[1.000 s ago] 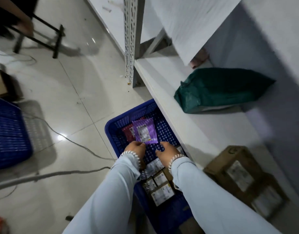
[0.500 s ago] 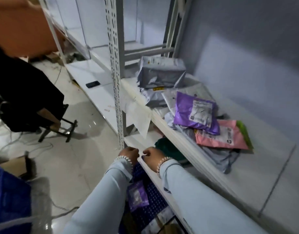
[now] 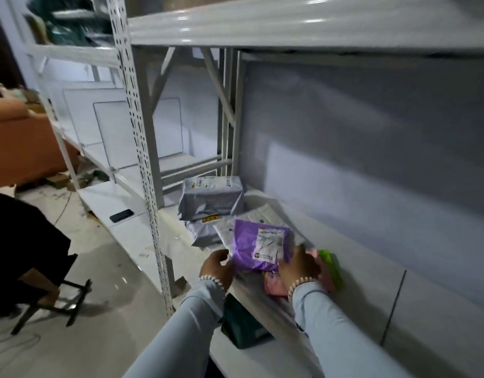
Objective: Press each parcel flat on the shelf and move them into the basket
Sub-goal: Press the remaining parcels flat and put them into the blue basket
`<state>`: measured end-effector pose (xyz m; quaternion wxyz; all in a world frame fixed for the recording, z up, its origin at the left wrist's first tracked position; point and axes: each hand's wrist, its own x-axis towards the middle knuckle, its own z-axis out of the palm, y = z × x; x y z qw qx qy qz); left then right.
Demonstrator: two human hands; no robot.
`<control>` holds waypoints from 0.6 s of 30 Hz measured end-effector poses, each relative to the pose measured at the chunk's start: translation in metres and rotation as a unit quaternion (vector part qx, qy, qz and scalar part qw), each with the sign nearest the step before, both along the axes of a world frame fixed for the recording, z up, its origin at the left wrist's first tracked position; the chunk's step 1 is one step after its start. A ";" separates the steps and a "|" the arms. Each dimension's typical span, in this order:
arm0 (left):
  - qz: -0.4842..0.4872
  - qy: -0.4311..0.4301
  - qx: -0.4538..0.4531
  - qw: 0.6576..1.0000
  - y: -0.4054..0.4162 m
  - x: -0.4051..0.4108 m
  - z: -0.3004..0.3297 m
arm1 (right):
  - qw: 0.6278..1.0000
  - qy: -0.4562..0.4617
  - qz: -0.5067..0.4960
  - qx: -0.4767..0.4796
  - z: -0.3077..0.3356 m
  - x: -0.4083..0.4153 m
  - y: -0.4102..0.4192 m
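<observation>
A purple parcel (image 3: 258, 245) with a white label lies on top of a pile on the white shelf (image 3: 372, 293). My left hand (image 3: 218, 268) grips its left edge and my right hand (image 3: 298, 266) holds its lower right corner, fingers curled over it. Under it, partly hidden by my right hand, lies a pink parcel (image 3: 273, 285) with a green end (image 3: 329, 264). Behind are a white flat parcel (image 3: 265, 214) and two grey parcels (image 3: 211, 197). The basket is out of view.
A dark green parcel (image 3: 241, 326) lies on the shelf below. A perforated upright post (image 3: 142, 159) stands to the left of the pile. A black phone (image 3: 121, 215) rests on the low shelf beyond it. A person in black (image 3: 22, 255) sits on a stool at left.
My view rose from the basket to the shelf. Both hands left the small purple parcel in the basket, lifted to the shelf and took hold of the larger purple parcel.
</observation>
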<state>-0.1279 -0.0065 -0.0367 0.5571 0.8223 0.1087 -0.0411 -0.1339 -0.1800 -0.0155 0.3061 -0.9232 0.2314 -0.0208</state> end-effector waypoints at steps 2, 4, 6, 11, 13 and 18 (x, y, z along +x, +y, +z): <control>-0.021 -0.001 0.002 1.000 -0.011 0.003 0.000 | 0.998 0.036 -0.013 0.041 -0.008 0.004 -0.014; -0.025 0.006 0.010 1.000 -0.019 0.009 -0.003 | 0.995 0.036 -0.009 0.089 -0.018 0.010 -0.019; -0.020 0.019 0.005 1.000 -0.021 0.013 -0.001 | 0.994 0.016 -0.013 0.105 -0.022 0.011 -0.020; -0.047 0.028 -0.003 0.998 -0.023 0.027 -0.004 | 0.977 -0.027 -0.081 0.196 -0.016 0.017 -0.018; -0.049 0.015 -0.015 0.999 -0.024 0.028 -0.006 | 0.970 -0.036 -0.071 0.232 -0.028 0.024 -0.026; -0.004 -0.042 -0.084 0.996 -0.016 0.022 0.004 | 0.941 -0.088 -0.050 0.324 -0.007 0.016 -0.016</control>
